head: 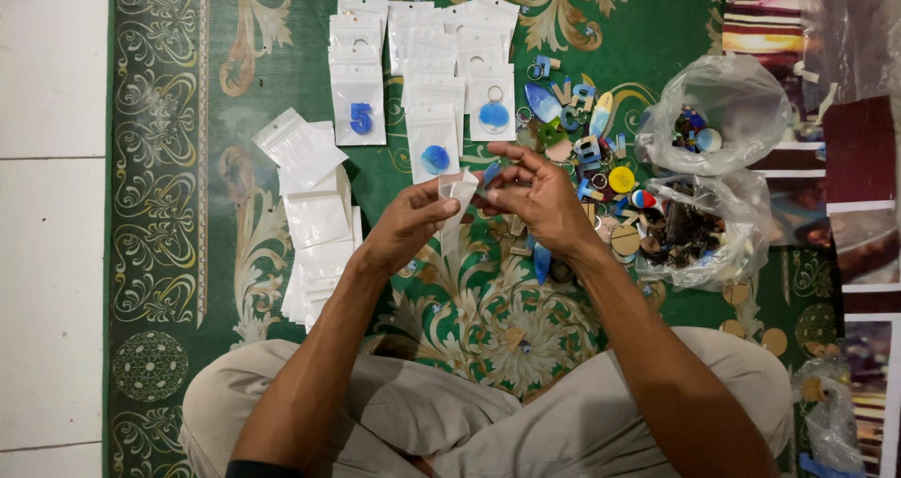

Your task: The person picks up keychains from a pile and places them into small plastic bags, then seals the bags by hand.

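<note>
A small clear bag (pixel 457 197) is pinched at its mouth by the left hand (pixel 410 223), above the crossed legs. A blue charm (pixel 491 172) is pinched between the fingertips of the right hand (pixel 540 199), just beside the bag's opening. The mouth is best kept spread and the charm led in narrow end first, its ring kept clear of the film. An empty-bag stack (pixel 314 225) lies left on the green rug (pixel 648 14). Farther off lie filled bags (pixel 427 75), loose charms (pixel 587 150) and two plastic sacks (pixel 723 112).
</note>
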